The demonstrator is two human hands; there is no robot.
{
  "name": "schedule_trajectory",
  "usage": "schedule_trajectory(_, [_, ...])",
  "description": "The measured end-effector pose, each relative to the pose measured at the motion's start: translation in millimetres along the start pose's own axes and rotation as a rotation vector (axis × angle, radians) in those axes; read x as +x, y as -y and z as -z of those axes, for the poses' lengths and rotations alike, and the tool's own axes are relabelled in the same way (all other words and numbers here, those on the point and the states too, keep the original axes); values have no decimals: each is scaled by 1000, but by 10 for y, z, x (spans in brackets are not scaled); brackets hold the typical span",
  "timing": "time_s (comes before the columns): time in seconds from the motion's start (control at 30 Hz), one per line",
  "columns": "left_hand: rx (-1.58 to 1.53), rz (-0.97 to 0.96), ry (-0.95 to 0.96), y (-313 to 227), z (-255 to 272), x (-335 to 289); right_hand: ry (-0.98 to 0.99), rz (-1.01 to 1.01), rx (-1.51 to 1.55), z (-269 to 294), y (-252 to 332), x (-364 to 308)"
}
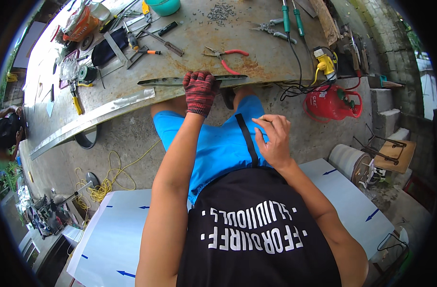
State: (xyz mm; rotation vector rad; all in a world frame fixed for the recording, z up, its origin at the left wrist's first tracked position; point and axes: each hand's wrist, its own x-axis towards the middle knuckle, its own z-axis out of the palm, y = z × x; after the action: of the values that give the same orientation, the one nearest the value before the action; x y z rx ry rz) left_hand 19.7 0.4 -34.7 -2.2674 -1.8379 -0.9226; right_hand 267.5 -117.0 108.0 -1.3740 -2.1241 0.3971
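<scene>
A long, narrow, dark metal strip [163,81] with a tapered left end lies along the near edge of the metal-topped table [180,67]. My left hand [199,93], in a red and black knit glove, is closed over its middle. The strip shows on both sides of the fist. My bare right hand [275,138] hovers above my right thigh, touching nothing. Its fingers are bent, with a gap between thumb and forefinger, and nothing shows between them. Beyond the strip lie red-handled pliers [226,56], their handles spread.
Small grey metal pieces [221,13] are scattered near a green bowl [164,5]. Hand tools crowd the table's left, including a screwdriver [131,38]. Two green-handled soldering irons [286,19] lie at the right, near a yellow power tool [325,63]. A red gas cylinder [326,103] stands on the floor.
</scene>
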Motion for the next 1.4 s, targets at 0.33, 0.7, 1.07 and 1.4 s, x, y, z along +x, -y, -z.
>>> schedule_trajectory(0.33, [-12,1,31,21,4,-24,-49,-61,-3,47,-36,-69])
schedule_trajectory(0.7, [4,31,97,-63,79,15,-128,-105,-35,163,-598,540])
schedule_trajectory(1.07, [-30,89,146,-31,117,-42,6,22,33,-220,-1220,2317])
schedule_trajectory(1.4, [-28,130,195,-87,105,-69,264,-53,-61,-359,-1197,3109])
